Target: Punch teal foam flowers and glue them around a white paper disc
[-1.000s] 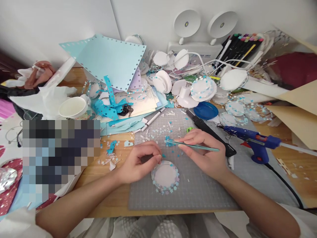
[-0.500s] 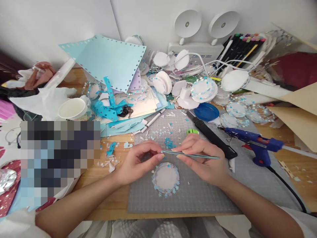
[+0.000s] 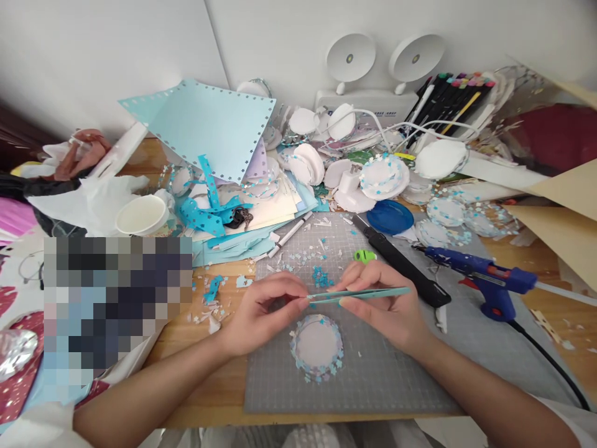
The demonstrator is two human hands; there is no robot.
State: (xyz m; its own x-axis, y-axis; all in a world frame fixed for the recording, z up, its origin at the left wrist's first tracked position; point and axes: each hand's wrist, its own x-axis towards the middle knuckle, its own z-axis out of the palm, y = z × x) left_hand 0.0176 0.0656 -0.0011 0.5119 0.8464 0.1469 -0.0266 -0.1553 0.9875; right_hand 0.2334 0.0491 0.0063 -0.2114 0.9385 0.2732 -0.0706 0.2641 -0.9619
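Note:
My right hand (image 3: 385,305) holds teal tweezers (image 3: 373,294) between thumb and fingers, tips pointing left, with the two prongs a little apart. My left hand (image 3: 270,311) is closed in a pinch at the tweezer tips; what is between its fingertips is too small to make out. Just below both hands, a white paper disc (image 3: 319,345) edged with small pale-blue flower cutouts lies flat on the grey cutting mat (image 3: 373,386). Behind the fingers sits a small pile of bright-blue cutouts (image 3: 321,277).
A blue glue gun (image 3: 485,274) rests at the right, its cord running toward the front. A black cutter (image 3: 405,264), a green punch (image 3: 364,256) and a blue lid (image 3: 390,216) lie behind my right hand. Decorated discs, paper sheets and a white cup (image 3: 142,215) crowd the back.
The tweezer prongs, nearly together before, are now farther apart. Both hands stay close together at the tips. The whole view has shifted slightly.

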